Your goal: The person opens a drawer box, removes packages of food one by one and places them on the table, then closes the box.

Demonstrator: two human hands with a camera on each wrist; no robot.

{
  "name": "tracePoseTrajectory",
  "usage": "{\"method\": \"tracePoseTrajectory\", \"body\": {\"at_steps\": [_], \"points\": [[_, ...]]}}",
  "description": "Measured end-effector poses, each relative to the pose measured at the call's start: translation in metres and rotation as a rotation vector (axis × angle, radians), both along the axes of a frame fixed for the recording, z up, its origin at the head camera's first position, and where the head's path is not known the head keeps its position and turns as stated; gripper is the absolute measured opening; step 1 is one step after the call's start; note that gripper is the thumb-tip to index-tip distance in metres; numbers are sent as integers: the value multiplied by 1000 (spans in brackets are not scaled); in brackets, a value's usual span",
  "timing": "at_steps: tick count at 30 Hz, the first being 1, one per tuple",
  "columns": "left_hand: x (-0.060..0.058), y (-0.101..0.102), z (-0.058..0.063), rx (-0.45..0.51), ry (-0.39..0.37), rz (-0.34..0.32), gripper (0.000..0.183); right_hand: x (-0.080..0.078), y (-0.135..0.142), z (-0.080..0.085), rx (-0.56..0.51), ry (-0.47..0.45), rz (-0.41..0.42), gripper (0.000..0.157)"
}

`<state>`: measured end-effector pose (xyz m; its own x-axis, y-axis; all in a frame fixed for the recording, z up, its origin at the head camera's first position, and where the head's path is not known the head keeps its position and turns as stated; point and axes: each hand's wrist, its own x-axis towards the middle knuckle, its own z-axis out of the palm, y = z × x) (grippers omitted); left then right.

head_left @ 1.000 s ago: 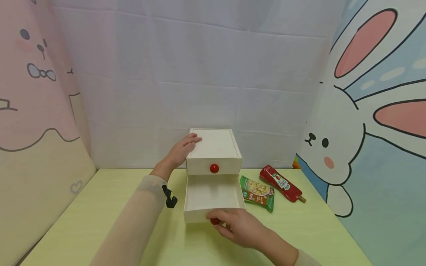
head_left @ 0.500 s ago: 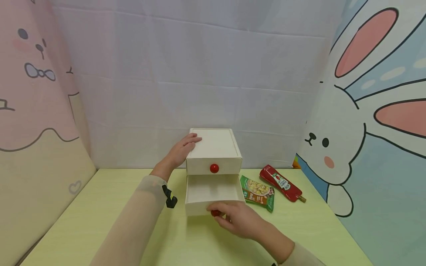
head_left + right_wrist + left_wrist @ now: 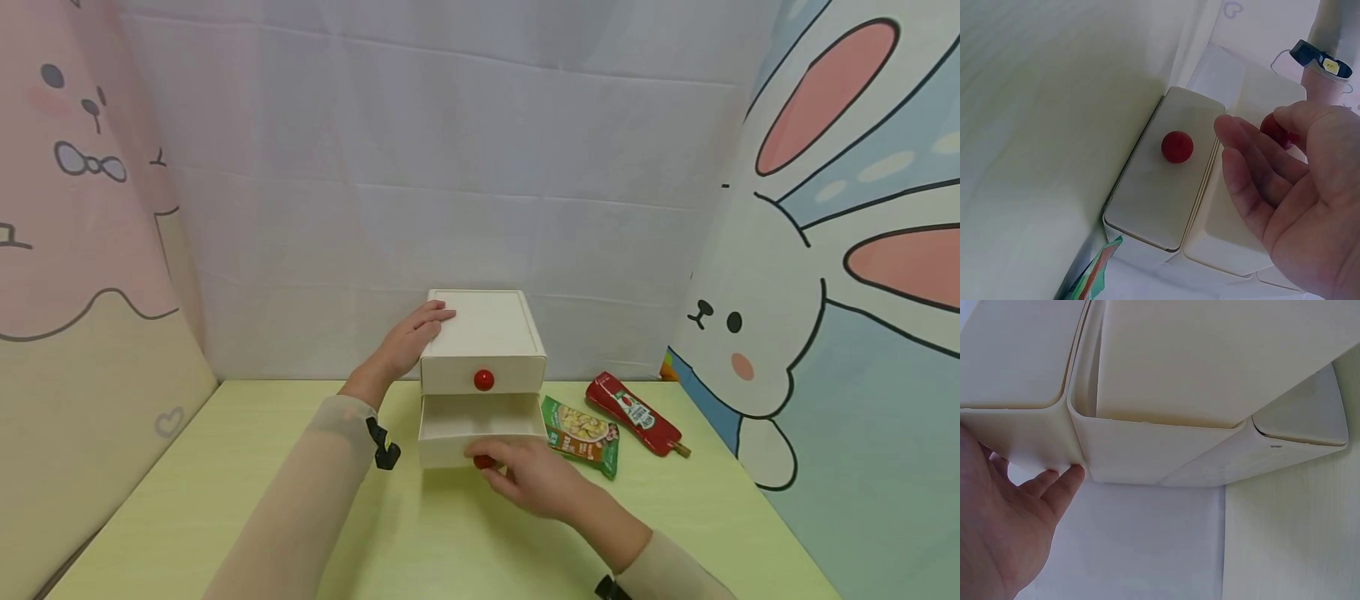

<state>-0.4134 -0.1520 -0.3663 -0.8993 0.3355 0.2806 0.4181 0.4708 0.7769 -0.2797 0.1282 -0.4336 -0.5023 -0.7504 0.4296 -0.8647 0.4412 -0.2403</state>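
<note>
A white drawer cabinet stands against the back curtain. My left hand rests along its upper left edge, fingers extended; in the left wrist view the fingertips touch the side of the top tier. Thumb and fingers of my right hand pinch the red knob of the middle drawer, which sticks partway out of the cabinet. The visible strip of its inside is bare. Above it, the top drawer with its red knob is closed. A bottom drawer, also closed, shows in the right wrist view.
Right of the cabinet, a green snack packet lies on the pale yellow-green table. Beyond it is a red pouch with a gold cap. A white curtain hangs behind, with cartoon-printed panels on both sides.
My right hand has moved away from me, pushing the middle drawer further into the cabinet while pinching its knob. My left hand has stayed in place on the cabinet.
</note>
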Motion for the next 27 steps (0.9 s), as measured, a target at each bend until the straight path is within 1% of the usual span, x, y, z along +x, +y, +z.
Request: {"method": "tracePoseTrajectory", "body": {"at_steps": [4,7,11,14,23,27], "points": [[0,0,-1,-4,0,0,54,-5,-1,1,20,-3,-26,33],[0,0,-1,-5,-1,3,54,-9,-3,2,41,-24,-56,33],[2,0,0,-4,-6,2,54,-14,-4,4,83,-104,-106,33],[3,0,0,-2,-2,-5,54,-18,-5,5,102,-135,-137,34],[1,0,0,-1,8,-5,53,-31,-11,6,89,-87,-159,34],[2,-1,0,0,12,-9,53,-36,-14,5,86,-83,-178,33]]}}
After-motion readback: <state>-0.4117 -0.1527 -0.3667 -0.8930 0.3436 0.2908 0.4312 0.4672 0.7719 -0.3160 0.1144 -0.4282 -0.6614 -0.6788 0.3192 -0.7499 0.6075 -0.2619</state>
